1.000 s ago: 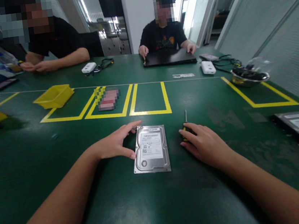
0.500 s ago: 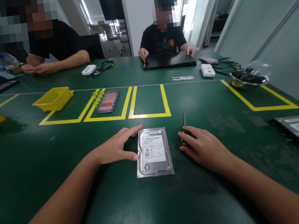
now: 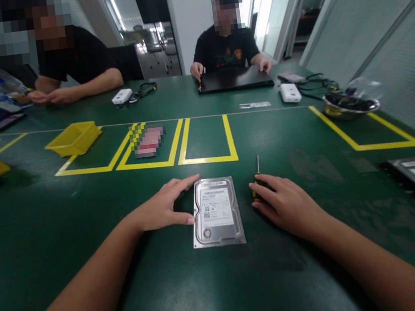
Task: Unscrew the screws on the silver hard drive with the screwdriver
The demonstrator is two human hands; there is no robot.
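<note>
Head view: we see the hard drive (image 3: 216,212) lying flat, label up, on the green table (image 3: 49,220) in front of us. Our left hand (image 3: 164,207) is spread wide, thumb and fingertips touching the drive's left edge. Our right hand (image 3: 287,202) rests loosely curled over the yellow-and-black handle of a screwdriver (image 3: 257,173), its shaft pointing away, just right of the drive
</note>
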